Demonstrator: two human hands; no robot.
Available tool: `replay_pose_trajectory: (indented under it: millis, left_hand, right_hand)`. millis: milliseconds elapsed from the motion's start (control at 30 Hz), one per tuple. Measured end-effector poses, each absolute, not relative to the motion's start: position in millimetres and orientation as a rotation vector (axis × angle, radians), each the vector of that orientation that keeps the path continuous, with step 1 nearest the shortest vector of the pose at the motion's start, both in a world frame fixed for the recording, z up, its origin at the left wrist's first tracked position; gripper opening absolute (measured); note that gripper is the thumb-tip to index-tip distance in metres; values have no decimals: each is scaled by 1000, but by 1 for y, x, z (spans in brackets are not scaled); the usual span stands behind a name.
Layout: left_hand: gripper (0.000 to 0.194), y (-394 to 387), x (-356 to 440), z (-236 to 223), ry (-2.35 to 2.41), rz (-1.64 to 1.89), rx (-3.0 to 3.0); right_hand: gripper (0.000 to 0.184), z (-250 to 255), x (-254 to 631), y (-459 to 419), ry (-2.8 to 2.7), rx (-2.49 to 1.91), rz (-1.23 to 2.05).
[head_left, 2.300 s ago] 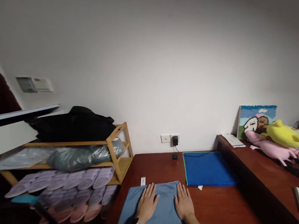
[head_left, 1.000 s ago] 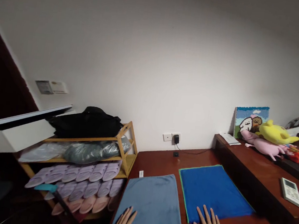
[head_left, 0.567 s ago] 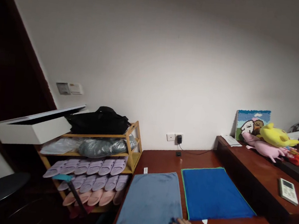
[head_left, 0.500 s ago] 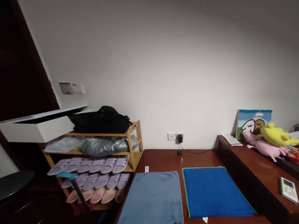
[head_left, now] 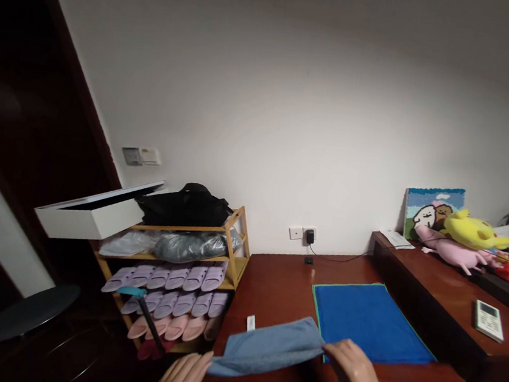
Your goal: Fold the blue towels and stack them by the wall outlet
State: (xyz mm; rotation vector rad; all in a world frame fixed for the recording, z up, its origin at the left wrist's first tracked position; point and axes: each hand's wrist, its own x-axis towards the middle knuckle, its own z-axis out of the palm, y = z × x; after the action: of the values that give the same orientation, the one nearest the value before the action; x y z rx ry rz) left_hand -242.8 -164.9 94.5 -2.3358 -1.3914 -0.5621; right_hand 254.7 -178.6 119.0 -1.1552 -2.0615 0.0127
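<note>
Caught mid-fold, by judgement, with the near edge of a grey-blue cloth (head_left: 270,340) drawn up in a band between both hands, just left of the green-edged blue cloth (head_left: 370,322). Grasping the near left corner with the left hand (head_left: 182,379), fingers bent over the fabric, thumb out of sight. Pinching the near right corner with the right hand (head_left: 353,372), over the near left part of the green-edged blue cloth and partly hiding it. Impossible to tell here between fabric hanging free and fabric doubled on itself, or between a touch and a slight gap where next to the green-edged blue cloth. Showing too, left of the green-edged blue cloth and by the far edge of the grey-blue one, a small white tag (head_left: 251,323) on the bench (head_left: 276,287).

Calls next, as far as can be judged, for bringing both held corners evenly over to the far side, laying edge on edge, then letting go and smoothing the crease. Needs equal tension at both ends, probably, given a near edge looking puckered and slightly rolled. Best done without dragging the green-edged blue cloth.
</note>
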Motion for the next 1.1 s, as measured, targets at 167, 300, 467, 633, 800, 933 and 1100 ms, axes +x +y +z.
replay_pose_trajectory:
  millis: [167, 300, 467, 633, 800, 933, 1100]
  left_hand:
    - [38, -165, -180, 204, -1306, -798, -2331]
    - [35, -157, -125, 255, -1262, -795, -2517]
    - [35, -119, -58, 260, -1220, -671, -2842]
    - [42, -47, 15, 272, -1069, -743, -2757]
    - [42, 10, 79, 301, -1046, -930, -2560]
    - [36, 12, 104, 299, -1020, -1000, -2481]
    - [28, -19, 111, 222, -940, -867, -2478]
  right_hand:
    - [34, 196, 320, -196, -1995, -1193, 21]
    - [34, 214, 364, -207, -1980, -1373, 68]
    - [35, 216, 407, -180, -1969, -1568, -25]
    - [33, 252, 449, -109, -1937, -1729, -179]
    - [30, 298, 486, -53, -1769, -1738, -305]
    - [32, 287, 517, -44, -1686, -1665, -334]
    - [32, 186, 538, -68, -1689, -1654, -163]
